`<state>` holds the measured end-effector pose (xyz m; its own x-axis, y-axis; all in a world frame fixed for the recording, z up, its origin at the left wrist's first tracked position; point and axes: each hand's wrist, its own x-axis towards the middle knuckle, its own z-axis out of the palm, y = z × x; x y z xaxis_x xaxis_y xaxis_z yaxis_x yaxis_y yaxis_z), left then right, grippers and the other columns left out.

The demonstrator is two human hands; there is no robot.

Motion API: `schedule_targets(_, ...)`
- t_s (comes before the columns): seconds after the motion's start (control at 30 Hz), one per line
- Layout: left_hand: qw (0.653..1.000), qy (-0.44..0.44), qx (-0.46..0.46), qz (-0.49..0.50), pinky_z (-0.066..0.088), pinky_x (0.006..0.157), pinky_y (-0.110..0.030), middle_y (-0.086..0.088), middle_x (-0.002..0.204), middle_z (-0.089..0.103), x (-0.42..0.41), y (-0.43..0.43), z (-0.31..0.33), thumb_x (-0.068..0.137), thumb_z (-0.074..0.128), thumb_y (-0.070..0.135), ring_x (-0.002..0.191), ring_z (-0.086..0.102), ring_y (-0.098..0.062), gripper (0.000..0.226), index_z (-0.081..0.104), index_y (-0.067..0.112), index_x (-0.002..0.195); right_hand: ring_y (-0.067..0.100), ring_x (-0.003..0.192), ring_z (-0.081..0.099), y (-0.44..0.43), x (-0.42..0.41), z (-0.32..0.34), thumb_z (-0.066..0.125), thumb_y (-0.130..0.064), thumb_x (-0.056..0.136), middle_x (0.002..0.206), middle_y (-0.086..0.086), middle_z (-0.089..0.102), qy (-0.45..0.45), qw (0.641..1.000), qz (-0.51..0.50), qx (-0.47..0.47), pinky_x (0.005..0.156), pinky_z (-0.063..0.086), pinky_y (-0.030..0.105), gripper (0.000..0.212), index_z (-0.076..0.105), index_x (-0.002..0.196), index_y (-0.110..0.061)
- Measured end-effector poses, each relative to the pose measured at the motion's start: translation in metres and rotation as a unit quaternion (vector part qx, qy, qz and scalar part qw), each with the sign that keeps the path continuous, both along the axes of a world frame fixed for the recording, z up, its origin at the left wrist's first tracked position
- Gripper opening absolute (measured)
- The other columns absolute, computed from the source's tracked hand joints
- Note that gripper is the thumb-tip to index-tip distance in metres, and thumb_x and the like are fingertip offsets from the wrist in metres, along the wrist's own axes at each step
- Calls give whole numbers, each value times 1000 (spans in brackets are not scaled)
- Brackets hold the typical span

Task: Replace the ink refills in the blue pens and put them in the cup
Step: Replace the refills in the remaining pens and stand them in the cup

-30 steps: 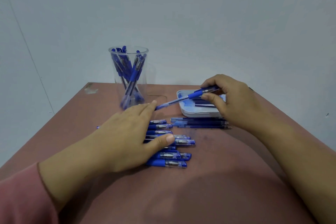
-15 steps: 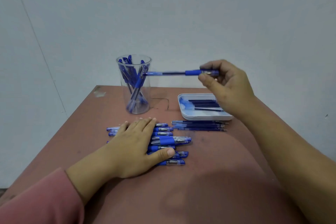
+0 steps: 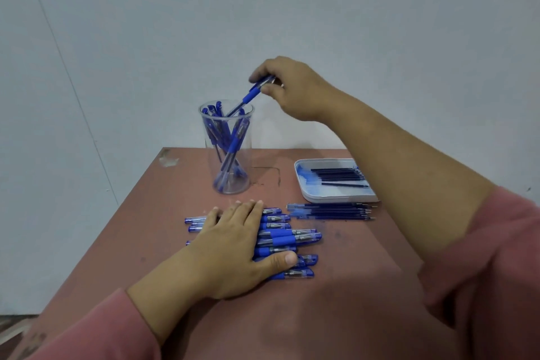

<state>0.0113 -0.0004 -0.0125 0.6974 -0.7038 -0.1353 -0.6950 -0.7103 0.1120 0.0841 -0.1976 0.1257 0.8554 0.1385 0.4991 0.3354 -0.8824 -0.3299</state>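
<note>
Above the clear cup (image 3: 226,152) at the far left of the table (image 3: 336,286), right hand (image 3: 287,90) pinches a blue pen (image 3: 248,96) by its upper end, thumb and fingers curled, tip slanting down into the cup's mouth among other pens. Nearer, left hand (image 3: 233,248) lies flat, fingers straight, thumb spread, pressing the row of blue pens (image 3: 292,238). Loose refills (image 3: 330,211) lie right of them beside a white tray (image 3: 336,197); barrel markings too small to read.

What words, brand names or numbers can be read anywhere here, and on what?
None can be read.
Any print on the pens on the table or the pen in the right hand is too small and blurred.
The cup, the tray and the loose refills show no text.
</note>
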Motion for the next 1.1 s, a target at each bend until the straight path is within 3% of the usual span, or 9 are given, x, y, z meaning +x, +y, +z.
schedule_targets(0.07, 1000, -1, 0, -3, -3, 120, -43, 7, 161, -9, 2, 0, -1, 66, 6, 87, 147, -9, -11, 110, -13, 22, 152, 3, 94, 48, 10, 7, -6, 50, -14, 98, 109, -7, 51, 17, 1000, 15, -7, 83, 34, 11, 31, 55, 127, -22)
schedule_targets(0.23, 1000, -14, -11, -9, -1, 120, -43, 7, 161, -5, 4, 1, -5, 61, 0, 90, 147, -5, -10, 115, -11, 21, 153, 2, 83, 52, 11, -4, -26, 53, -16, 97, 103, -6, 55, 23, 999, 14, 31, 73, 37, 10, 39, 47, 134, -27)
schedule_targets(0.63, 999, -12, -33, -14, 2, 120, -42, 7, 161, 1, 9, 0, -8, 56, -1, 95, 146, 2, -9, 121, -7, 23, 154, -2, 91, 56, -36, -120, -100, 67, -30, 88, 98, -18, 63, 132, 991, 6, 3, 78, 42, 9, 16, 67, 104, -32)
schedule_targets(0.8, 999, -18, -41, -11, 1, 120, -36, 8, 160, 4, 8, -1, -8, 55, 0, 95, 146, 3, -8, 122, -5, 23, 154, 3, 97, 59, -33, -137, -124, 67, -54, 79, 98, -21, 63, 167, 985, 47, 1, 84, 50, 27, 31, 67, 104, -37)
schedule_targets(0.97, 999, -11, -51, -1, -2, 116, -34, 8, 160, 5, 8, -2, -8, 56, 2, 94, 146, 3, -8, 121, -5, 23, 154, 3, 90, 58, -28, -134, -125, 71, -41, 83, 92, -19, 61, 142, 988, 58, -16, 79, 48, 24, 20, 70, 100, -32)
schedule_targets(1.1, 995, 1, -102, 3, 0, 120, -41, 9, 159, 13, 13, -1, -5, 59, 8, 95, 145, 10, -7, 117, 1, 26, 154, 3, 85, 57, -26, -132, -125, 67, -35, 87, 88, -21, 59, 90, 995, 46, -2, 73, 46, 21, 9, 65, 95, -31)
